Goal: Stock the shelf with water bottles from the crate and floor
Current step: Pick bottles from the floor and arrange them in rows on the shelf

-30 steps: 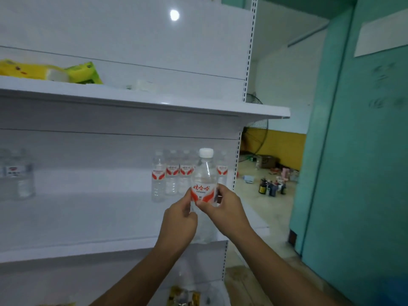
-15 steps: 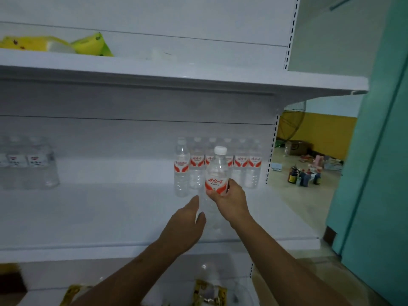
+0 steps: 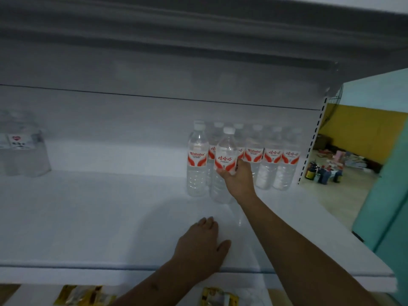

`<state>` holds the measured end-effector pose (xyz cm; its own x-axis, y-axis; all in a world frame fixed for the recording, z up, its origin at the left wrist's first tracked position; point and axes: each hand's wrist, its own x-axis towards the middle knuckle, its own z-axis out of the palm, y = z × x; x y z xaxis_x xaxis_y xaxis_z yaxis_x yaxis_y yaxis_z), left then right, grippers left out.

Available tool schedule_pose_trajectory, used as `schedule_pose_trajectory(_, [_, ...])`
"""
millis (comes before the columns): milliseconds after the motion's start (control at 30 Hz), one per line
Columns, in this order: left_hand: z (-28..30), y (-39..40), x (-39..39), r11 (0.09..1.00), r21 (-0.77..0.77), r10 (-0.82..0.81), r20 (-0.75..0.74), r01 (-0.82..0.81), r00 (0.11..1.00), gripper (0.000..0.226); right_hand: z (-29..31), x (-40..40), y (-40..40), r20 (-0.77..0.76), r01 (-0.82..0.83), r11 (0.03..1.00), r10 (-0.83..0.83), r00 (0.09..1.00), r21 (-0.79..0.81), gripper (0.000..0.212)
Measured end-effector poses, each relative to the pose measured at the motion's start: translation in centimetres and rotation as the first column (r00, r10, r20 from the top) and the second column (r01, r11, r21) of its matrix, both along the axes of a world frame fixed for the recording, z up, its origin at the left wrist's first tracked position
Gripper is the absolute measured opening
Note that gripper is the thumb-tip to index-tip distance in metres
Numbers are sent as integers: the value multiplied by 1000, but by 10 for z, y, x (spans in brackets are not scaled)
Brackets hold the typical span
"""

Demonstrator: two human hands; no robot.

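My right hand (image 3: 239, 180) grips a clear water bottle (image 3: 225, 151) with a white cap and a red-and-white label. The bottle stands upright on the white shelf (image 3: 110, 217), just in front of a row of several like bottles (image 3: 271, 160) at the back right. One more such bottle (image 3: 197, 160) stands at its left. My left hand (image 3: 202, 246) lies flat with straight fingers on the shelf near its front edge, holding nothing.
A shrink-wrapped pack of other bottles (image 3: 22, 146) sits at the far left of the shelf. Yellow packets (image 3: 81, 294) lie on the shelf below. To the right are a teal wall (image 3: 386, 206) and small dark bottles on the floor (image 3: 322, 173).
My right hand has carried the bottle deeper into the shelf and set it down by the row. My left hand let go of it and dropped flat onto the shelf.
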<state>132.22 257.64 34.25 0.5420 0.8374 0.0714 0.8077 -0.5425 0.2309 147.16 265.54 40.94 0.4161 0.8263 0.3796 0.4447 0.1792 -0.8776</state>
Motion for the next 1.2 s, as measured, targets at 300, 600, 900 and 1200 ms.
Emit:
schedule_pose_trajectory(300, [1, -5, -3, 999, 44, -22, 76, 18, 997, 68, -8, -12, 35, -64, -24, 999, 27, 998, 39, 50])
schedule_pose_trajectory(600, [-1, -5, -2, 999, 36, -3, 79, 0, 997, 69, -10, -15, 33, -74, -32, 999, 34, 997, 23, 52])
schedule_pose_trajectory(900, [16, -8, -22, 995, -37, 104, 278, -97, 955, 59, 1, -9, -31, 3, 16, 998, -16, 1000, -54, 68])
schedule_pose_trajectory(1200, [63, -69, -142, 940, -7, 292, 528, -340, 798, 50, 21, -82, -119, 163, -195, 981, 195, 967, -11, 63])
